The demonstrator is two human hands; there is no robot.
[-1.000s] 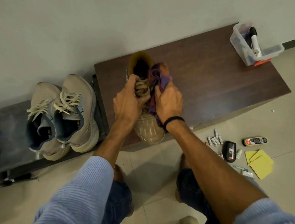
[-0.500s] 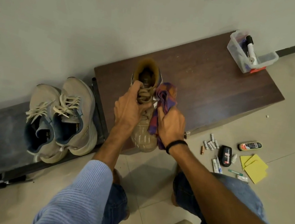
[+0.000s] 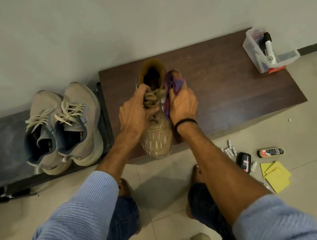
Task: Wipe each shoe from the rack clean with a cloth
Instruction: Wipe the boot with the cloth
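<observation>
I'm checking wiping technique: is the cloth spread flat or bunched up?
Bunched. The purple cloth is crumpled in the right hand against the tan boot, a gathered end sticking up above the hand.

Bench (image 3: 228, 93): open surface from 12 to 2 o'clock of the boot (image 3: 156, 140); plastic box (image 3: 251, 47) blocks the far 1 o'clock corner. Sneakers (image 3: 78, 104) crowd 9 o'clock; wall (image 3: 106, 21) close behind.

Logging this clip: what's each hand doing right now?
Left hand: grips the tan boot at its laces.
Right hand: holds the purple cloth against the boot.
</observation>
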